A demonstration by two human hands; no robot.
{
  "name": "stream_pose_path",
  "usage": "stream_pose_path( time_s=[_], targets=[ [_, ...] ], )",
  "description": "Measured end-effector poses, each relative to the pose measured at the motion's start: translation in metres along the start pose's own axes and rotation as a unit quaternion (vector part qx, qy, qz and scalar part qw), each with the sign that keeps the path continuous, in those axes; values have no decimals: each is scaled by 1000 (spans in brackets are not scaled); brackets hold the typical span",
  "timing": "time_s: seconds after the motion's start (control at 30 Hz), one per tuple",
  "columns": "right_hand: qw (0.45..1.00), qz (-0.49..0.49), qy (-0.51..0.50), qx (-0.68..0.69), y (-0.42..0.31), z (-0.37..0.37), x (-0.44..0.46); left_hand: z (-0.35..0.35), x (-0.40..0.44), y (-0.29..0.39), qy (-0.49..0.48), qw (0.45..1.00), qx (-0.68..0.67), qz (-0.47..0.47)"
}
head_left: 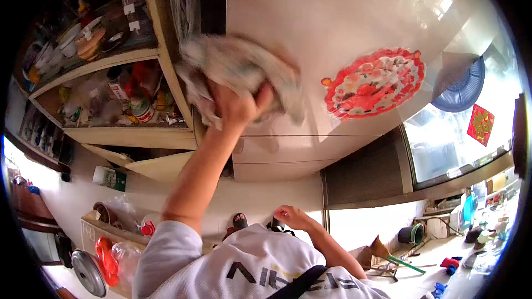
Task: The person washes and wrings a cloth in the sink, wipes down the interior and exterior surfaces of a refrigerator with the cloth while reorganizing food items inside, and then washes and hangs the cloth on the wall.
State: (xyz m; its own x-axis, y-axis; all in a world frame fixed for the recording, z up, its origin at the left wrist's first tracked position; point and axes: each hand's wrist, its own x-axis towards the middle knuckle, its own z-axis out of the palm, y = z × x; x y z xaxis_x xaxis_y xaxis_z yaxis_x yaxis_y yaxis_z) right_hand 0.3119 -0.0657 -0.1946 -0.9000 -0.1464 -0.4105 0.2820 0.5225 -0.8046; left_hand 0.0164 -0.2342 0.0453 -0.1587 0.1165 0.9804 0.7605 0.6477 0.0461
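A greyish patterned cloth, blurred by motion, lies against the pale front of a tall cabinet or fridge. My left hand presses on it near the left edge of that surface, its fingers partly hidden in the folds. To the right of the cloth, a red and white round floral sticker is on the same surface. Low down by my body, my right hand hangs with its fingers curled, touching nothing visible; whether something small is inside the curl cannot be made out.
Open wooden shelves with jars, bowls and bags stand at left. A blue round basket and a red paper decoration are at right. Below are a cardboard box, a metal lid and a broom.
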Motion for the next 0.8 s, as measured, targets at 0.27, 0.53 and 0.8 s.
stream_pose_path(
  time_s=[0.27, 0.53, 0.8],
  targets=[
    [1000, 7, 20, -18, 5, 3, -12, 0, -54, 17, -20, 985, -63, -157],
    [999, -38, 0, -32, -2, 9, -24, 19, -154, 7, -119, 827, -341, -430],
    [994, -96, 35, 23, -13, -20, -81, -50, -156, 60, -140, 864, -198, -442]
  ],
)
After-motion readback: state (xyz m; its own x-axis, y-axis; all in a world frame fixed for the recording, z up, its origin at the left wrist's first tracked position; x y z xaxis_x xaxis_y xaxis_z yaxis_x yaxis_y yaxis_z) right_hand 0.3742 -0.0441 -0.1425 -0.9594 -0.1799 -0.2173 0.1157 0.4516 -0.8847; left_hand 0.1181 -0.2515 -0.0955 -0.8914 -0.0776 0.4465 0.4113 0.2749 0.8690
